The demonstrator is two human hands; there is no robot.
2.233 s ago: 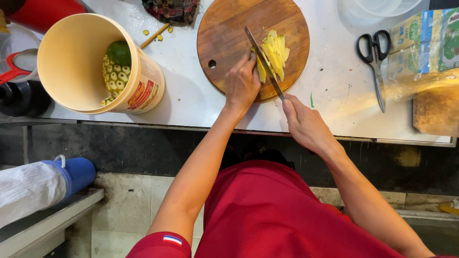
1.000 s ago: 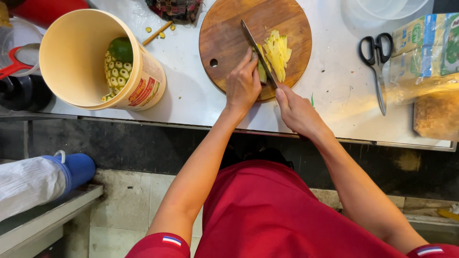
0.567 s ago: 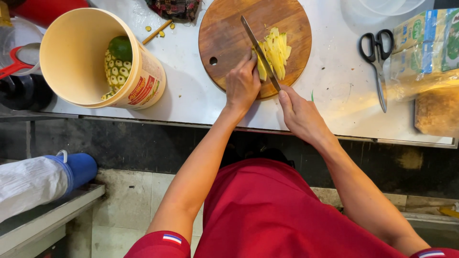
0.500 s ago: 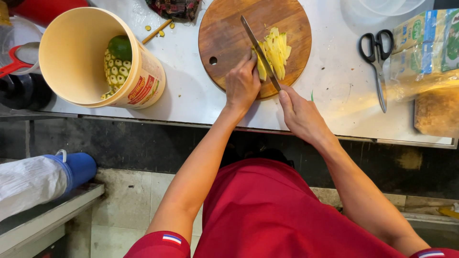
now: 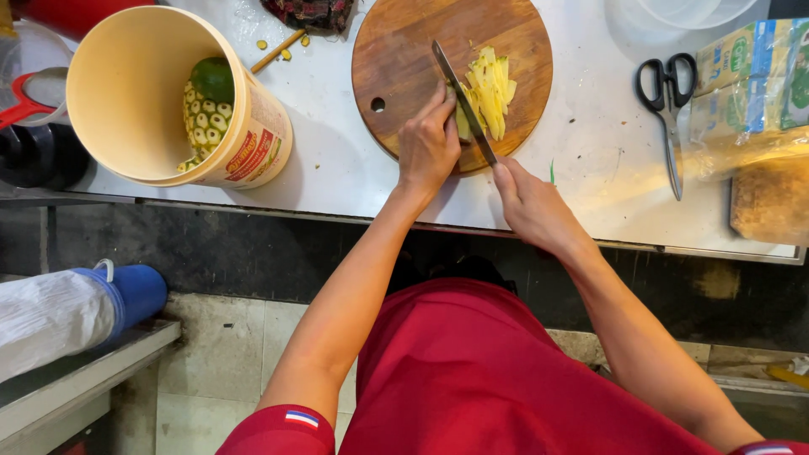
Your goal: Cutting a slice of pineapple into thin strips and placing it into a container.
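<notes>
Knife [image 5: 462, 99] held in right hand [image 5: 529, 206], in the upper middle of the frame, over round wooden cutting board [image 5: 403, 50]. Long axis on a diagonal: tip toward upper left of the frame, handle toward lower right, hidden inside the closed fist. Grip of right hand wrapped tight about the handle, forefinger stretched along the back of the blade. Blade edge down among yellow fruit strips [image 5: 489, 93], which lie heaped on the right half of the board, mostly lengthwise up and down the frame, slightly fanned.

Left hand [image 5: 428, 143] just left of the blade, fingers curled and pressed together on the near end of the fruit, knuckles touching or nearly touching the flat of the blade; cannot tell which. Board with a small round hole left of centre, resting on white desk [image 5: 337, 168].

Cream bucket [image 5: 152, 97] at upper left, tipped toward the camera, pineapple peel and a green fruit inside. Black-handled scissors [image 5: 666, 109] at upper right, well apart from the board, points toward the bottom of the frame. Packets in clear wrap [image 5: 750, 84] at far right. Red garment [image 5: 472, 371] filling the lower middle.
</notes>
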